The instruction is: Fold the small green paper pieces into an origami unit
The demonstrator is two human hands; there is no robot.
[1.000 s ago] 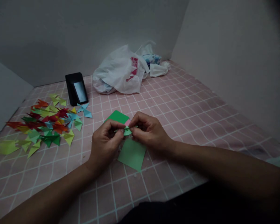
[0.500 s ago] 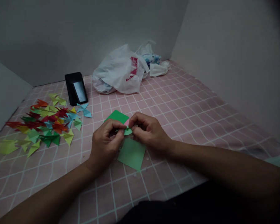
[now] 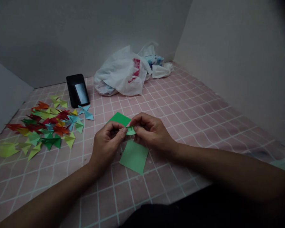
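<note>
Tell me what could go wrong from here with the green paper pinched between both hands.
1. The small light green folded paper piece is pinched only at the fingertips of the left hand and right hand; it could slip or crease crooked.
2. The light green paper square lies loose just below the hands; a wrist might nudge or crumple it.

Small, folded light-green paper piece [image 3: 130,130], aloft between opposing fingers [image 3: 123,130].
</note>
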